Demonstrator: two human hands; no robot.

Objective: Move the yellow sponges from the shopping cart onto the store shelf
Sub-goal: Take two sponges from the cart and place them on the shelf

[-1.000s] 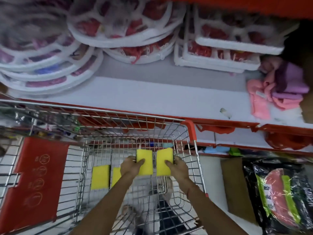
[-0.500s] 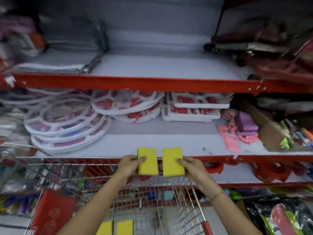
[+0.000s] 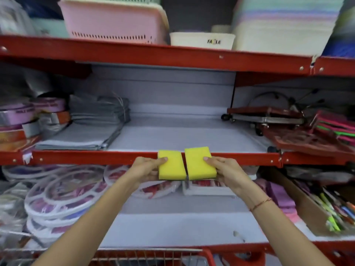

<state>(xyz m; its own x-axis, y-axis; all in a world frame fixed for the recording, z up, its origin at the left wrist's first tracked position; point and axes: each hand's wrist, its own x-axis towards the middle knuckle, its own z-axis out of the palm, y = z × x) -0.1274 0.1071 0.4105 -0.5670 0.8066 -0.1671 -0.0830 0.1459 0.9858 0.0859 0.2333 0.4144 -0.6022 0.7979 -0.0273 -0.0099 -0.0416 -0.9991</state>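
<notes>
I hold two yellow sponges side by side in front of the red lip of the middle shelf (image 3: pixel 96 157). My left hand (image 3: pixel 145 169) grips the left yellow sponge (image 3: pixel 172 166). My right hand (image 3: pixel 223 170) grips the right yellow sponge (image 3: pixel 199 164). Both sponges are level with the shelf edge and almost touch each other. Behind them the grey shelf board (image 3: pixel 182 135) is bare in the middle. Only the shopping cart's (image 3: pixel 153 255) wire rim shows at the bottom edge; its inside is out of view.
Folded grey bags (image 3: pixel 82 135) and tape rolls (image 3: pixel 28 116) fill the shelf's left part; red racks (image 3: pixel 284 121) fill its right. Pink and cream baskets (image 3: pixel 115 22) stand on the shelf above. Round white hangers (image 3: pixel 63 194) and a cardboard box of pens (image 3: pixel 315 206) lie on the shelf below.
Both hands have lifted the two sponges out of the cart and up past the lower shelf to the middle shelf's edge. My view has tilted upward with them.
</notes>
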